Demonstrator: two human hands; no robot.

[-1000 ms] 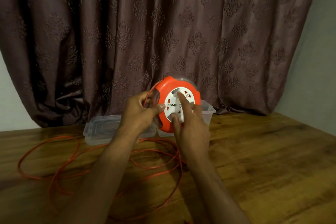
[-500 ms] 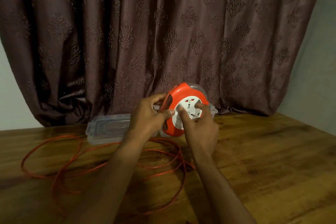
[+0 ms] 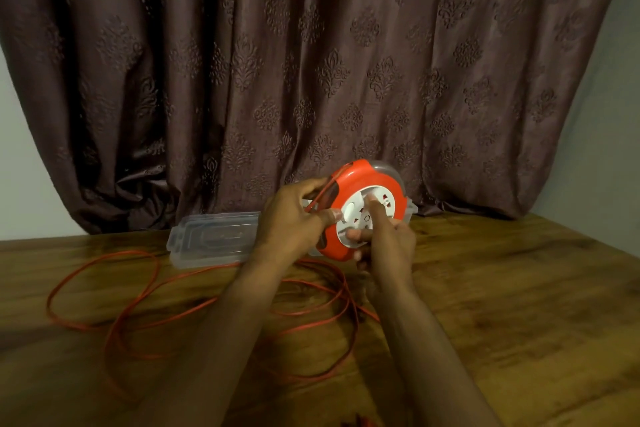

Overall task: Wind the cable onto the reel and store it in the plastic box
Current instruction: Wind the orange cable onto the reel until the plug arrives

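Head view: round glossy orange reel, thin looped cable.

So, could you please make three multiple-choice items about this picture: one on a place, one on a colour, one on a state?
1. Where does the loose orange cable lie?
A. on the wooden table
B. inside the box
C. over the curtain

2. What colour is the socket face of the round orange plastic reel?
A. black
B. white
C. green

3. How is the reel held?
A. flat on the table
B. in the box
C. lifted by both hands

Key: 1 A, its loops spread over the wood. 2 B, the centre disc is white. 3 C, the left hand grips its edge and the right hand touches its face.
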